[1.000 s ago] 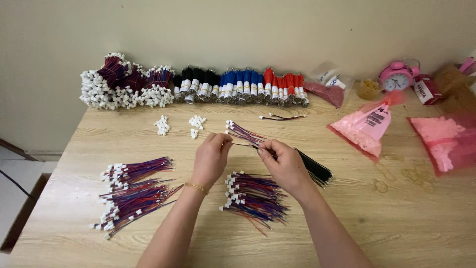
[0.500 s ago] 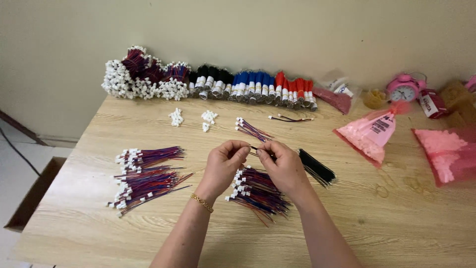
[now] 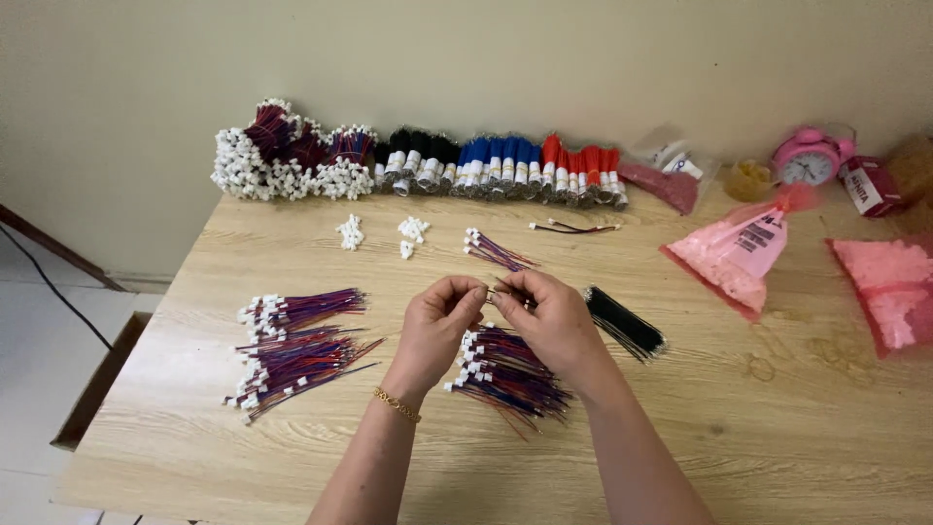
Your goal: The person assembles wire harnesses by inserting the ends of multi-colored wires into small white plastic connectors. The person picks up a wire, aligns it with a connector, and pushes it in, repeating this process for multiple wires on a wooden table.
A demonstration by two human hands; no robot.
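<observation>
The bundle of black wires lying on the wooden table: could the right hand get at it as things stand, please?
Probably yes. The bundle of black wires lies just beside the right hand, with bare wooden table around it; but that hand is busy pinching a thin wire.

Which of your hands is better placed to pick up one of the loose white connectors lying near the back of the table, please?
Probably the left hand: the loose white connectors lie straight beyond it on the wooden table, closer than to the right hand, which pinches a wire pair.
</observation>
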